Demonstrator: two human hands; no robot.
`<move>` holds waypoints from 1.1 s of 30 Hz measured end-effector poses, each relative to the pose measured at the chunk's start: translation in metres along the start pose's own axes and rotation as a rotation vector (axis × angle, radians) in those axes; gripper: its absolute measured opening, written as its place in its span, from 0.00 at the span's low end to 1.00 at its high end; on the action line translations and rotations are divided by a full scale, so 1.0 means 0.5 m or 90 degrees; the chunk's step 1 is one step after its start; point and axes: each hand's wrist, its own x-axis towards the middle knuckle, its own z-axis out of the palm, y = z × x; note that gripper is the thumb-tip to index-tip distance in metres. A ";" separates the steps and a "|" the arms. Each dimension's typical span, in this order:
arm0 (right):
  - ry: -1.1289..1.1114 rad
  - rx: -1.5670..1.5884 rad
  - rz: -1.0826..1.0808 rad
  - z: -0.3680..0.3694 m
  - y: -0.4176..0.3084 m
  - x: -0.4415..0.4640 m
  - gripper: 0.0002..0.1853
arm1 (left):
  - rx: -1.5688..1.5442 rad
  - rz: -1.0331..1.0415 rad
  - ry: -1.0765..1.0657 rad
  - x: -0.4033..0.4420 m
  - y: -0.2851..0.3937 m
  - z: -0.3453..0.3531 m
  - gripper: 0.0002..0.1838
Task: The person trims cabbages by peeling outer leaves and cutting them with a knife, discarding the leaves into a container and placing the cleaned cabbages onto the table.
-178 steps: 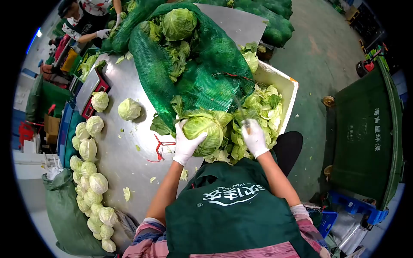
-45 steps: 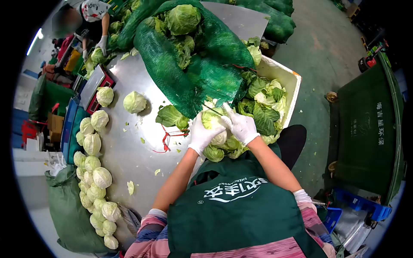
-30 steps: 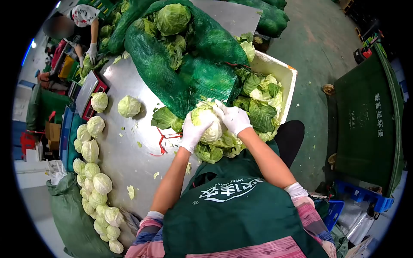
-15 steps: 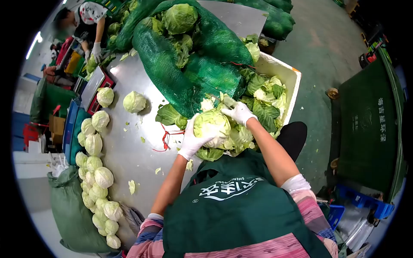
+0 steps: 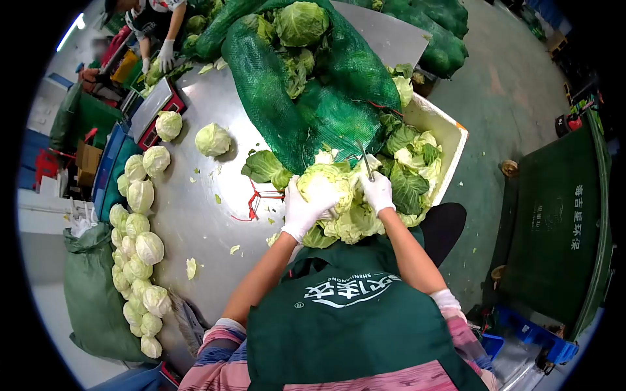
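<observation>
My left hand (image 5: 305, 210), in a white glove, grips the left side of a pale cabbage (image 5: 324, 187). On its right, my gloved right hand (image 5: 376, 189) is closed round a knife (image 5: 365, 161), whose thin blade points up and away from me. Loose leaves (image 5: 355, 223) lie under and beside the cabbage. A white foam box (image 5: 450, 146) filled with cut leaves stands to the right. Beyond my hands lies a green mesh sack (image 5: 270, 98) with its mouth open and whole cabbages inside.
Trimmed cabbages (image 5: 140, 195) line the left edge of the metal table (image 5: 195, 221); two more sit near a red scale (image 5: 160, 111). A red string (image 5: 254, 201) lies left of my hands. A co-worker (image 5: 156, 26) handles cabbage at the upper left. A green bin (image 5: 554, 215) stands right.
The larger leafy cabbage of the earliest view has given way to a paler one in my left hand. My right hand has drawn slightly away from it, the knife now upright. The view has shifted slightly.
</observation>
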 end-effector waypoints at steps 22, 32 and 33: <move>-0.037 -0.261 -0.019 0.034 -0.023 -0.032 0.32 | -0.477 -0.156 -0.101 -0.022 -0.063 -0.033 0.53; -0.079 -0.455 -0.322 -0.039 -0.185 -0.134 0.36 | 0.069 0.088 -0.023 -0.010 0.010 0.021 0.61; -0.085 -0.435 -0.293 -0.035 -0.185 -0.125 0.36 | 0.076 0.103 -0.020 -0.014 0.010 0.020 0.61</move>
